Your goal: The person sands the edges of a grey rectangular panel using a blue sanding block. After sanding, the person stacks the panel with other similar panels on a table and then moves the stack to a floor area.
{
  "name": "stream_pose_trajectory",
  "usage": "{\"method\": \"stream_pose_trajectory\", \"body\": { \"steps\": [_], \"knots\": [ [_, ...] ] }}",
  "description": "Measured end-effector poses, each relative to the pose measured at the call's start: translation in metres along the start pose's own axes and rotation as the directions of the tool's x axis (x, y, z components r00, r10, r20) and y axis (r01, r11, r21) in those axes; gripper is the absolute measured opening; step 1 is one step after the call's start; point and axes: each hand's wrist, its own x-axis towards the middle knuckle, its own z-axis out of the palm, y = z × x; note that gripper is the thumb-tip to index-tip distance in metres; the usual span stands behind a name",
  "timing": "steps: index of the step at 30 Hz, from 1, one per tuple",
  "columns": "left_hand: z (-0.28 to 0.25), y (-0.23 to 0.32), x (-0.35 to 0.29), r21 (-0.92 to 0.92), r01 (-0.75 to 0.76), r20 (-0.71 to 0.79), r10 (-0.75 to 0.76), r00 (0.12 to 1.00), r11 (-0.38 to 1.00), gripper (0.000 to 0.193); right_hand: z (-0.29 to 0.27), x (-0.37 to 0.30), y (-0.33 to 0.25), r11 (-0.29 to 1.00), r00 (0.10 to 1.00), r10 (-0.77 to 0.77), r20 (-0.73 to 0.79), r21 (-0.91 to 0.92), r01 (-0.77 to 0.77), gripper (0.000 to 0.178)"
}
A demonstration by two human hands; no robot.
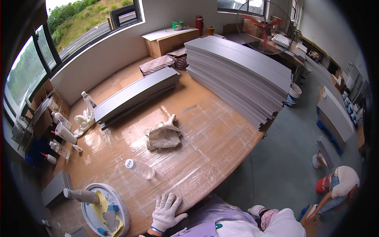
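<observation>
My left hand (168, 211), in a white knit glove, lies flat near the table's front edge with its fingers spread, holding nothing. My right hand (256, 210), also gloved, hangs beyond that edge close to my body; its fingers are too small and turned to make out. Nearest ahead of my left hand stands a clear bottle (140, 169) with a white cap. A crumpled, stained cloth (164, 134) rests farther up the film-covered table (205, 158). To the left, a round bucket lid (87, 215) bears a grey bottle (81, 195), yellow sandpaper-like sheet and blue pieces.
Grey panels form a tall stack (237, 59) at the far right and a low stack (136, 94) at the back left. Several bottles and a white cup (66, 133) line the left side. A fan (264, 29) stands behind. Another person (343, 183) bends over at the right.
</observation>
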Motion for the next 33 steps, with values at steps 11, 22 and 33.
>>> {"method": "stream_pose_trajectory", "body": {
  "steps": [11,22,33],
  "knots": [
    [-0.012,-0.027,0.007,-0.026,-0.224,0.333,0.219,0.917,0.974,0.1,0.053,-0.098,-0.029,0.555,0.988,0.139,0.07,0.821,-0.137,0.028],
    [0.001,-0.026,0.006,0.07,-0.288,0.397,0.238,0.886,0.955,0.098,0.293,-0.253,-0.055,0.977,0.99,0.052,-0.133,0.21,-0.023,0.029],
    [0.005,-0.029,0.003,0.07,-0.287,0.378,0.241,0.894,0.955,0.098,0.34,-0.277,-0.057,0.309,0.909,0.349,0.229,0.888,-0.342,0.043]
  ]
}}
